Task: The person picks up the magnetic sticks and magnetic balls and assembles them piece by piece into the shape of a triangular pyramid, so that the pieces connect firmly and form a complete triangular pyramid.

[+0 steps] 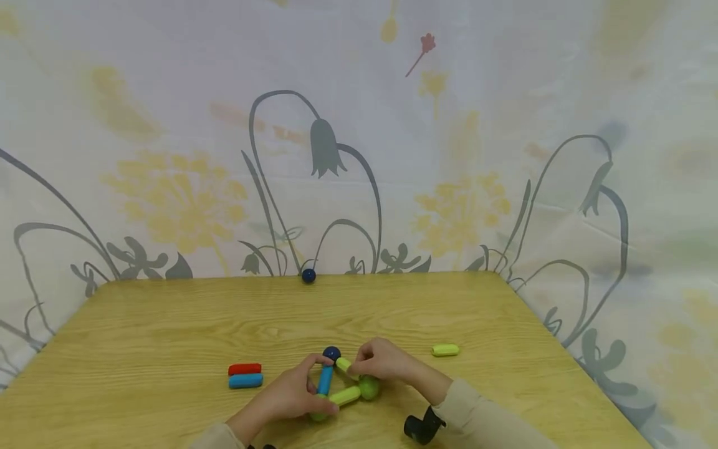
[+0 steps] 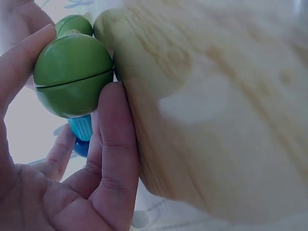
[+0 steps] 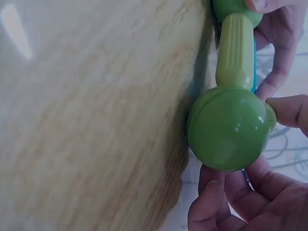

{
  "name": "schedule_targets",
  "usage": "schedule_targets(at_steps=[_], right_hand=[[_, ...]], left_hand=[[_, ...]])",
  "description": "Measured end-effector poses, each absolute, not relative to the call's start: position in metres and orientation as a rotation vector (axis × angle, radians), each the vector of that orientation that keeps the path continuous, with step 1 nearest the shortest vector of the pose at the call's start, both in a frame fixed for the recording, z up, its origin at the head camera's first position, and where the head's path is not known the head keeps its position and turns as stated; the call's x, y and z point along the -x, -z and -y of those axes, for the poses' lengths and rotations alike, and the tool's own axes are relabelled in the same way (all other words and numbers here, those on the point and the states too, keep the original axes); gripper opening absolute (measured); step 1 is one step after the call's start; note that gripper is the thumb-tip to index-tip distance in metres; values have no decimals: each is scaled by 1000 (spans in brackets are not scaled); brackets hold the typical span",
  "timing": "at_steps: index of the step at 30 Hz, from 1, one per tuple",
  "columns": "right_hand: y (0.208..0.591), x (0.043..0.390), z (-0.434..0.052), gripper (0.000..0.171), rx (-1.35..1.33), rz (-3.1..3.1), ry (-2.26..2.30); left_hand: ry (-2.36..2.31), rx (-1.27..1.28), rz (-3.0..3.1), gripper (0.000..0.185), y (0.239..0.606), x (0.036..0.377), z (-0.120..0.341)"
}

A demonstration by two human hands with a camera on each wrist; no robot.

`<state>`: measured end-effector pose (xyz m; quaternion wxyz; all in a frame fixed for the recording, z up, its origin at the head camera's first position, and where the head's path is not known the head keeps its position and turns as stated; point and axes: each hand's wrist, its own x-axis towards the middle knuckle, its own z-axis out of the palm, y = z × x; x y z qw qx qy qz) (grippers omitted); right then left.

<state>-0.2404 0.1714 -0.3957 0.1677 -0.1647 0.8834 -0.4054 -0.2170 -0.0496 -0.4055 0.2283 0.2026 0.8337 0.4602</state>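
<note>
Here, from the head view, both your hands sit at about 6 o'clock on the wooden surface, closed around a small triangle of rods and balls. Your left hand pinches the blue rod and the green ball at its near end; your right hand grips the green rod running up to the dark blue ball, with a second green ball just under it. The third rod lies between the two green balls. Pull the hands apart unevenly and a joint could pop, letting a ball roll. A loose dark ball already sits at 12 o'clock on the far edge. A spare green rod lies at 3 o'clock, and a red rod and blue rod, touching, lie at 9 o'clock.

From the left wrist, your fingers curl round the green ball, which rests against the surface; a squeeze along its seam might slip it sideways.

From the right wrist, your fingers cradle the other green ball, with a green rod joined to it. The thumb only touches the ball's side, so twisting could break that joint.
</note>
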Motion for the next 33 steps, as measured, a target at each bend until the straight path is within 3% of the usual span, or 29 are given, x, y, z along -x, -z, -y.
schedule_targets(at_steps=[18,33], right_hand=[[402,237,-184,17,469,-2464,1244],[402,226,-240,23,341,-2603,1441]], left_hand=[[-1330,-589,-2262,68,401,216,48],[-1363,-536,-2226,65,401,213,50]])
